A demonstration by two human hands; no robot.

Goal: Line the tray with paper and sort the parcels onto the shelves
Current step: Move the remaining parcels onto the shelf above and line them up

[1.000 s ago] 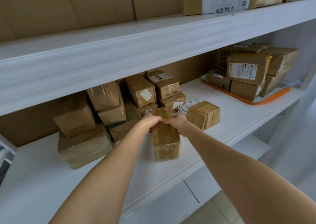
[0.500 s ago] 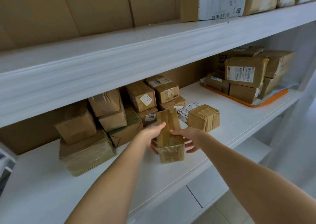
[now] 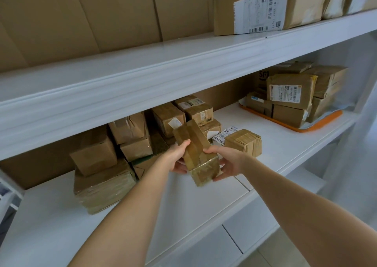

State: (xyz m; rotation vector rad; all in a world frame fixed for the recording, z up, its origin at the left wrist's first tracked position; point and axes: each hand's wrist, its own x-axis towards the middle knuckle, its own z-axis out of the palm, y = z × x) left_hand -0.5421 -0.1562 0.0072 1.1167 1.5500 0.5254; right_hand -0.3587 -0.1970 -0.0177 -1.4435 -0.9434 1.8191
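While the left hand (image 3: 179, 158) and right hand (image 3: 226, 162) curl fingers around one taped parcel (image 3: 196, 151), the orange tray (image 3: 318, 124) at two o'clock looks lined and loaded; sorting seems unfinished.

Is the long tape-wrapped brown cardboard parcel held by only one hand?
No, the left hand and the right hand both grip the long tape-wrapped brown cardboard parcel, one on each side.
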